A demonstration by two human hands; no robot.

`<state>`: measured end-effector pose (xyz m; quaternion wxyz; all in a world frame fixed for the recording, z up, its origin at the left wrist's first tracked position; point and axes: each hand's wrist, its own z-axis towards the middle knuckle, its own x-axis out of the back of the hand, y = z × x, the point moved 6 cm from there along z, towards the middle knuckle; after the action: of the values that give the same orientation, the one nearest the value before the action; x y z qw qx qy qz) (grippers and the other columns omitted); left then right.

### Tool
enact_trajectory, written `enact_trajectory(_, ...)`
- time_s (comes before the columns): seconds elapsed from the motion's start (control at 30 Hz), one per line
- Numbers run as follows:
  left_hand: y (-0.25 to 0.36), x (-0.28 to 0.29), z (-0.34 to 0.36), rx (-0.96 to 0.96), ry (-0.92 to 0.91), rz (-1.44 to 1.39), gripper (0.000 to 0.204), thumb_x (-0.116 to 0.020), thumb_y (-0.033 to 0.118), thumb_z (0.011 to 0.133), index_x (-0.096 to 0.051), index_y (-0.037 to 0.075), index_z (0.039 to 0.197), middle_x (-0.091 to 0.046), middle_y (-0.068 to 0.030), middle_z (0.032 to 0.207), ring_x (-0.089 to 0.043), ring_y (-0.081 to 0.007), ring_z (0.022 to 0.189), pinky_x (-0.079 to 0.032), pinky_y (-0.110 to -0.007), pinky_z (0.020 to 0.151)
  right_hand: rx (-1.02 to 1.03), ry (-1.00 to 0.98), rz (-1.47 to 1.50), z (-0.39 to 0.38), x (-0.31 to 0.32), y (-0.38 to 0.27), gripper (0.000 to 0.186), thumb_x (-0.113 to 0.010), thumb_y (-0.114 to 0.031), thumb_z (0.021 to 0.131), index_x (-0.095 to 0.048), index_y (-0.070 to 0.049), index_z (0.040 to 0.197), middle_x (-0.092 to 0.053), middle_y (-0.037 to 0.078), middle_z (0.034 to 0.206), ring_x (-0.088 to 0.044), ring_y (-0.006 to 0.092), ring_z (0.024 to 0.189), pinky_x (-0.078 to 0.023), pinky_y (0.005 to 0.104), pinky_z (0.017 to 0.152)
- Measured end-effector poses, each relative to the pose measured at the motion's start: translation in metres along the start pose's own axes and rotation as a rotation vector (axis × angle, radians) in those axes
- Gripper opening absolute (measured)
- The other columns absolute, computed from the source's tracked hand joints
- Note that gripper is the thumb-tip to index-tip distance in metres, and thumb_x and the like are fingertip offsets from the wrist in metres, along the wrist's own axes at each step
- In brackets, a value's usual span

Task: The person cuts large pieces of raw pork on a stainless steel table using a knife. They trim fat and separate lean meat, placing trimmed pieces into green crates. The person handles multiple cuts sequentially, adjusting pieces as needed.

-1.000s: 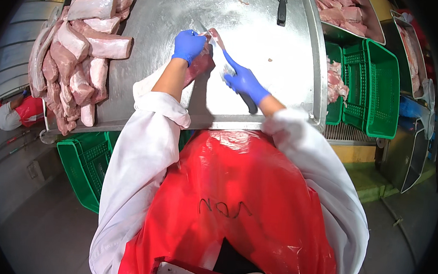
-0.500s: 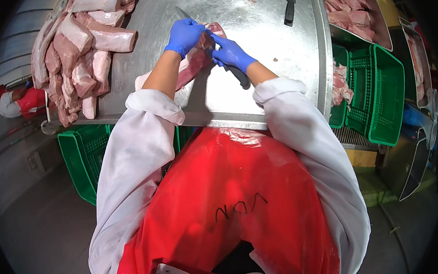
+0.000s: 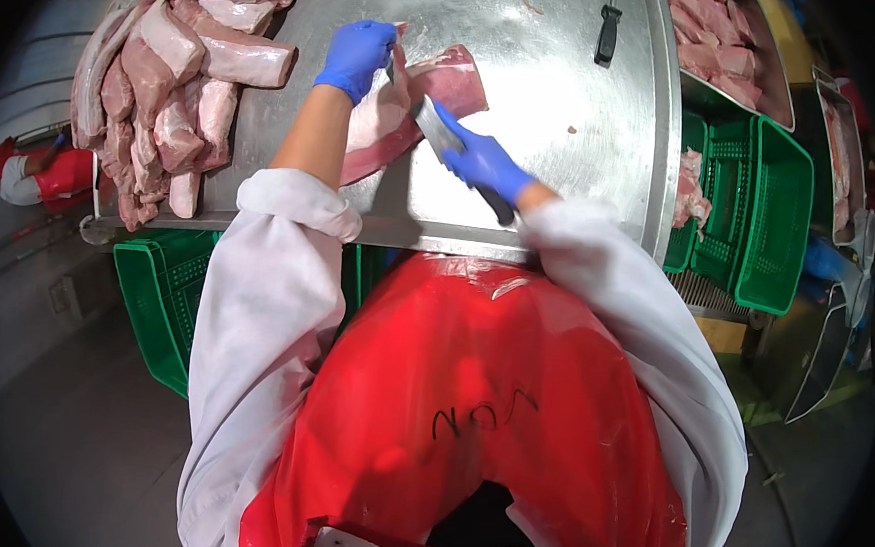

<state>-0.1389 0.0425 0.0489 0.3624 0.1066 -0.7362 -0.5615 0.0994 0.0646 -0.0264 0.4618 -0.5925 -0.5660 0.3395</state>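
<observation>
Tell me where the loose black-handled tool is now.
In the head view, the black-handled tool lies near the top, right of centre, on the metal table by its right edge, left of the meat-filled tray.

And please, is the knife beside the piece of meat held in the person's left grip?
No, the right grip holds the knife, while the left grip is at the piece of meat.

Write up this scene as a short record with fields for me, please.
Left hand: blue-gloved, apparently gripping an edge of the meat cut
Right hand: blue-gloved, holding the knife, blade beside the cut
Table, left: piled meat pieces
Table, far right: second knife
Beyond right edge: green crate, metal tray of meat
</observation>
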Motion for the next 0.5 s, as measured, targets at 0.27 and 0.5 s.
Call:
enact_trajectory(0.27, 0.035, 0.006, -0.022, 0.137, 0.014, -0.308, 0.009, -0.057, 0.008, 0.084, -0.061, 0.002, 0.078, -0.054, -0.0024, 0.068, -0.047, -0.0097, 0.058, -0.038, -0.024, 0.053, 0.094, 0.017, -0.05, 0.051, -0.005, -0.01, 0.068, -0.05, -0.02, 0.096, -0.021, -0.03, 0.157, -0.064, 0.007, 0.075, -0.06, 0.0149, 0.057, -0.054, 0.0306, 0.055)
enact_trajectory(0.5, 0.04, 0.041, -0.034, 0.125, 0.01, -0.407, 0.012, -0.059, 0.01, 0.083, -0.064, 0.0, 0.078, -0.058, -0.003, 0.071, -0.05, -0.0095, 0.061, -0.04, -0.024, 0.056, 0.019, -0.074, -0.114, -0.006, -0.019, -0.012, 0.068, -0.051, -0.019, 0.096, -0.022, -0.03, 0.157, -0.061, 0.006, 0.069, -0.055, 0.0137, 0.051, -0.052, 0.0304, 0.052)
